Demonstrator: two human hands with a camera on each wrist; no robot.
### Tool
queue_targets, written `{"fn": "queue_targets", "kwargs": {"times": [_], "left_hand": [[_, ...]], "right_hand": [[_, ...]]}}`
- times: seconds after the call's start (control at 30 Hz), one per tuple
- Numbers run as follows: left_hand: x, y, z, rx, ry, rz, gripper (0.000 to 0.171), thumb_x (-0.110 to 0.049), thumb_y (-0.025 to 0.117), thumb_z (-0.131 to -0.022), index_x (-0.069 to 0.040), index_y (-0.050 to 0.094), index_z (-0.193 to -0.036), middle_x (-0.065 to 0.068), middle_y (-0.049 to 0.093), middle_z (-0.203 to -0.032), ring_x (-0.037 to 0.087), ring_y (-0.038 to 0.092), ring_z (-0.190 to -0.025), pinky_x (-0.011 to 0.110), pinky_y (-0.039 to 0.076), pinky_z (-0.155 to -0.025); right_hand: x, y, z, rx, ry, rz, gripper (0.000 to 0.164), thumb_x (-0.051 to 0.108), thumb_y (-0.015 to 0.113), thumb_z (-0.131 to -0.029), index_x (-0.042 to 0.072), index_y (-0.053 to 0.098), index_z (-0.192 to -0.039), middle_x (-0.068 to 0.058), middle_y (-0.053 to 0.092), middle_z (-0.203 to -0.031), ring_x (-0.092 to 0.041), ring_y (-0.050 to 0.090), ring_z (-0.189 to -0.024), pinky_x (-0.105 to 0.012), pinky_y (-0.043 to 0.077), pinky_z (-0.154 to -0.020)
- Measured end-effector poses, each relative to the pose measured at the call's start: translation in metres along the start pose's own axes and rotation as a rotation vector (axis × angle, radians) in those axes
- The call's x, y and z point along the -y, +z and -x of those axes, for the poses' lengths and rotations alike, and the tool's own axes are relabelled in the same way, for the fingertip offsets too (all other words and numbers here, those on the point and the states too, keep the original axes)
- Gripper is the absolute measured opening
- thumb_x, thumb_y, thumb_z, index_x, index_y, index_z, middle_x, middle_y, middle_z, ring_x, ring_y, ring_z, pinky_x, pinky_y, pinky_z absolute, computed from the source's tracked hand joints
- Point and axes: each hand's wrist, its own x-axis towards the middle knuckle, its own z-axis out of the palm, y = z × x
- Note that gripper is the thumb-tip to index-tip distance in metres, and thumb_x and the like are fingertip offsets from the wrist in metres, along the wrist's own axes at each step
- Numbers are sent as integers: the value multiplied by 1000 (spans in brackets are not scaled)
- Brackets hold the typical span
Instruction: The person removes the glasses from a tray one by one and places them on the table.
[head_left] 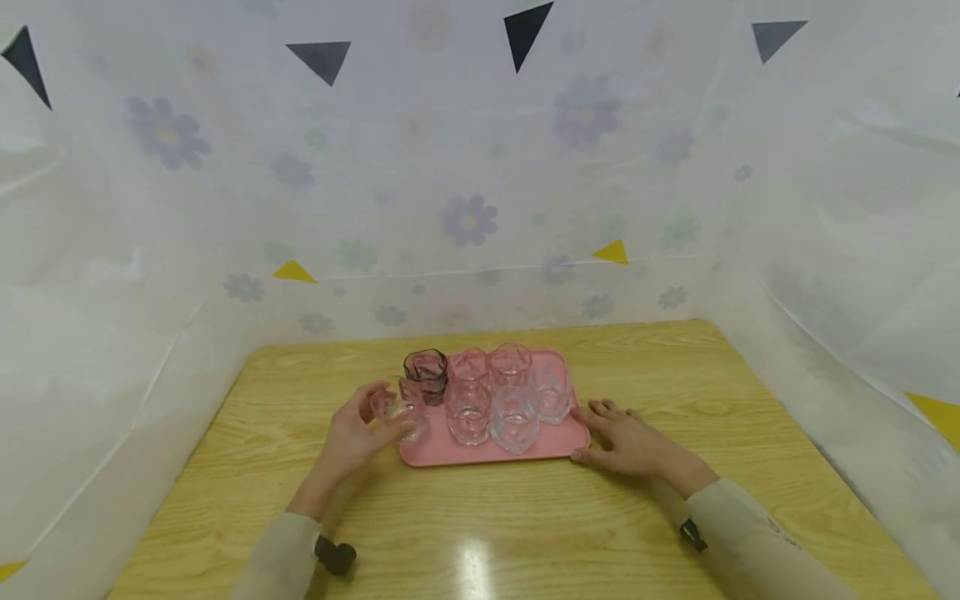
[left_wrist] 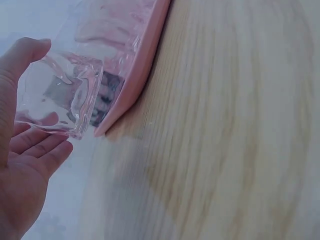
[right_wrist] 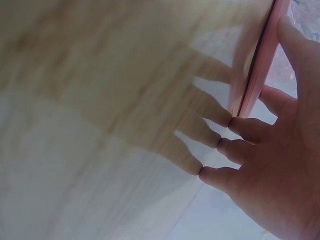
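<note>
My left hand [head_left: 352,433] holds a clear glass cup [head_left: 405,410] between thumb and fingers at the left end of a pink tray [head_left: 442,452]. In the left wrist view the cup [left_wrist: 75,95] is near the tray's corner; whether its base touches the tray, I cannot tell. Dark tinted glass cups [head_left: 426,365] stand just behind it at the tray's back left. Several more clear and pinkish cups [head_left: 514,425] crowd the tray. My right hand [head_left: 626,442] is spread at the tray's right edge, its thumb and index finger touching the rim [right_wrist: 262,65], the other fingertips on the table.
A wood-grain table [head_left: 480,517] lies under the tray. White sheeting with flower prints [head_left: 468,221] hangs behind and at both sides. Dark and yellow triangles [head_left: 611,252] mark the sheeting.
</note>
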Motion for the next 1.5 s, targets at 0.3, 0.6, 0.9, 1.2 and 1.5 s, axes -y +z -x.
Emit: {"fn": "queue_targets", "kwargs": {"times": [0.3,0.6,0.9,1.2,1.5], "left_hand": [[16,-27,3,-46,-27,-51,85,-33,87,-89,-3,45,-155,20,65,-138,41,62,-130,58,53,-106],[33,-47,4,-94,-64,-113,84,-36,85,-91,-2,44,-156,23,64,-140,41,62,-130,45,55,-105],[40,-75,1,-147,-94,-134,83,-38,81,-95,0,41,-157,24,61,-143,42,59,-132,2,42,-84],[47,-106,-3,-211,-137,-152,88,-43,77,-96,-2,35,-161,23,57,-148,43,54,-137,-1,40,-80],[61,-123,-4,-277,-231,-98,91,-43,76,-97,-2,30,-164,23,52,-151,12,54,-119,2,45,-76]], "right_hand": [[3,-3,1,3,-2,1,83,64,59,-101,10,42,-162,-34,39,-162,-55,31,-153,-81,27,-116],[4,-3,1,16,4,-10,83,63,60,-101,10,42,-162,-34,38,-163,-55,30,-153,-82,25,-116],[3,-2,0,-6,-14,3,82,64,59,-100,11,44,-161,-33,40,-162,-54,33,-153,-80,27,-117],[5,-4,0,7,-1,3,82,62,61,-101,10,44,-161,-33,39,-162,-56,32,-153,-83,26,-115],[-1,3,-2,-3,-1,-16,83,65,59,-100,12,42,-162,-33,37,-164,-55,30,-154,-82,23,-117]]}}
